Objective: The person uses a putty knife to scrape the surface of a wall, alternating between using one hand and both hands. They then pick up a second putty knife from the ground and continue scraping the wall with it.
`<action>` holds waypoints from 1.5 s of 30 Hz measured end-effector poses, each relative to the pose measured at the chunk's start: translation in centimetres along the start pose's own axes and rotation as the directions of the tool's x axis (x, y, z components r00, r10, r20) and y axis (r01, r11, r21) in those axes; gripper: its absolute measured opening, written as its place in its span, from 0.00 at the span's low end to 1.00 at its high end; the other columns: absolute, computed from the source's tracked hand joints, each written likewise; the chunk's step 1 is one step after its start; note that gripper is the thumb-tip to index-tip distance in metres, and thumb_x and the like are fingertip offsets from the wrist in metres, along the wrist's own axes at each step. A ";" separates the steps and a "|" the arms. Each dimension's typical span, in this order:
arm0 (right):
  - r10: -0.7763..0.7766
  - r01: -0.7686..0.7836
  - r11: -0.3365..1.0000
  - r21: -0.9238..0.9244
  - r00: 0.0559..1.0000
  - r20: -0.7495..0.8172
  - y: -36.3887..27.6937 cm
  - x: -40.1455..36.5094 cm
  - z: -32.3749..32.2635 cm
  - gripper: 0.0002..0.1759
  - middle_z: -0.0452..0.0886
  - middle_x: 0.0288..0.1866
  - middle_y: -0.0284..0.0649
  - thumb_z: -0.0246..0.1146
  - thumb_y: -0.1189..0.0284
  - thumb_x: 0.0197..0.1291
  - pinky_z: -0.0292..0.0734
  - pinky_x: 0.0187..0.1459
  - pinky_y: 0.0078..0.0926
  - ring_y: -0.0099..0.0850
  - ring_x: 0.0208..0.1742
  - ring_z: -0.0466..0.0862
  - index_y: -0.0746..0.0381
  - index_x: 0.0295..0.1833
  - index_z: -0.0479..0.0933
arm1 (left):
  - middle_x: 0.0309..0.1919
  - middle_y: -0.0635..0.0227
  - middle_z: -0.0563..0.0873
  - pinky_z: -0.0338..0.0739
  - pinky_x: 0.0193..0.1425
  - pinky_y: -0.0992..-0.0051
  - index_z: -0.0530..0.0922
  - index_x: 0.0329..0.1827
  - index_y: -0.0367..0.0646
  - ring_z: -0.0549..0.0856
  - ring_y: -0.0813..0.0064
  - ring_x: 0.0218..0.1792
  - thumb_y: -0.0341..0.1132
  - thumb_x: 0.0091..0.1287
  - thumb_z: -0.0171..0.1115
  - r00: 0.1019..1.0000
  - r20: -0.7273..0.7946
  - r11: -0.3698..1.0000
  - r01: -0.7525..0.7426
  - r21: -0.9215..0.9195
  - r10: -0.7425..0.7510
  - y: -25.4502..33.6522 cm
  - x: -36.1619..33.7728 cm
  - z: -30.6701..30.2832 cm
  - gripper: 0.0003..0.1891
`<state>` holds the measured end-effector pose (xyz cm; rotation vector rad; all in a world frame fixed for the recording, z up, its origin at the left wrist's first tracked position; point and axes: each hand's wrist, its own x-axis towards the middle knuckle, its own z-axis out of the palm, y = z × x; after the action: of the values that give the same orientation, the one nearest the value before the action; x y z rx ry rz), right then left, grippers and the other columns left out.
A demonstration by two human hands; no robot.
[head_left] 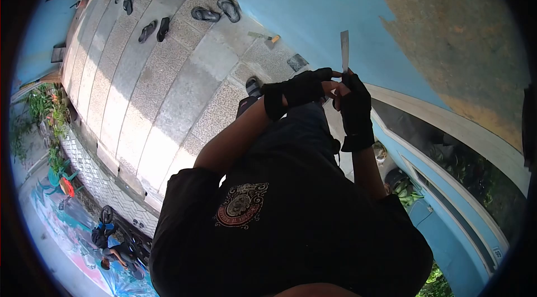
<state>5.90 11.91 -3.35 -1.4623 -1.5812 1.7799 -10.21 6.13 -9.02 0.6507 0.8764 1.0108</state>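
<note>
My right hand (357, 108), in a black fingerless glove, is closed around the base of a narrow scraper (344, 50). Its flat metal blade points up, in front of the blue wall; the handle is mostly hidden in the glove. My left hand (306, 87), gloved the same way, reaches across from the left. Its bare fingertips stretch out and touch the fingers of my right hand near the blade's base. Whether they also touch the scraper is hard to see.
A blue wall (291, 0) with a bare brownish patch (458, 28) rises beside me. On the tiled floor (190, 90) lie an orange-handled tool (272, 41), a grey block (297, 62) and several sandals (228, 10). A person (117, 255) is beyond the low white wall (89, 157).
</note>
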 end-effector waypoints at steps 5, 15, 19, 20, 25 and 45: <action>0.001 0.001 0.992 0.126 1.000 -0.015 4.2 -2.9 1.7 0.28 0.78 0.35 0.34 0.56 0.67 0.73 0.66 0.22 0.18 0.18 0.21 0.72 0.66 0.75 0.63 | 0.64 0.57 0.80 0.78 0.54 0.73 0.61 0.77 0.42 0.83 0.70 0.57 0.47 0.75 0.58 0.973 0.027 0.947 0.230 -0.222 -0.230 -3.2 -4.1 -4.6 0.32; -0.085 0.141 0.946 -0.292 0.977 0.197 7.5 -4.0 2.1 0.29 0.87 0.46 0.38 0.54 0.82 0.63 0.77 0.32 0.22 0.22 0.26 0.80 0.63 0.71 0.68 | 0.64 0.53 0.79 0.77 0.62 0.69 0.62 0.75 0.37 0.82 0.69 0.58 0.46 0.77 0.55 0.969 -0.234 0.956 0.006 -0.295 -0.078 -6.4 -10.9 -4.8 0.30; -0.174 0.250 0.938 -0.238 0.938 0.299 9.3 -2.3 2.9 0.25 0.87 0.50 0.41 0.58 0.81 0.61 0.81 0.38 0.29 0.33 0.35 0.85 0.63 0.65 0.73 | 0.53 0.58 0.86 0.78 0.58 0.73 0.76 0.63 0.38 0.84 0.73 0.53 0.38 0.73 0.62 0.905 -0.425 0.976 -0.115 -0.187 0.026 -6.8 -14.0 -3.4 0.20; -0.182 0.259 0.938 -0.232 0.934 0.307 9.7 -1.9 3.0 0.25 0.87 0.50 0.41 0.58 0.81 0.61 0.81 0.38 0.29 0.33 0.35 0.85 0.63 0.65 0.73 | 0.45 0.62 0.86 0.79 0.53 0.74 0.79 0.55 0.39 0.85 0.75 0.46 0.36 0.71 0.64 0.865 -0.486 0.992 -0.112 0.061 0.127 -7.4 -15.0 -3.4 0.14; -0.344 0.500 0.606 -0.619 0.866 0.363 7.8 -2.1 4.5 0.18 0.86 0.43 0.46 0.63 0.74 0.59 0.80 0.44 0.39 0.46 0.42 0.86 0.60 0.56 0.80 | 0.26 0.70 0.82 0.76 0.37 0.76 0.81 0.32 0.41 0.83 0.79 0.30 0.33 0.67 0.68 0.790 -0.571 0.963 -0.088 0.256 0.224 -9.0 -17.9 -5.1 0.07; -0.008 0.374 0.332 -0.866 0.919 0.394 46.2 42.3 14.5 0.11 0.85 0.40 0.53 0.57 0.66 0.59 0.77 0.50 0.49 0.53 0.46 0.83 0.61 0.37 0.82 | 0.24 0.70 0.80 0.80 0.30 0.76 0.76 0.47 0.39 0.83 0.79 0.27 0.27 0.72 0.54 0.772 -0.627 0.993 0.114 -0.022 -0.102 -35.0 -1.1 -33.3 0.05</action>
<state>-7.04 23.11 -65.31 -1.2070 -3.1430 0.8808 -23.68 -6.60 -53.61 0.2551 1.4961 1.1337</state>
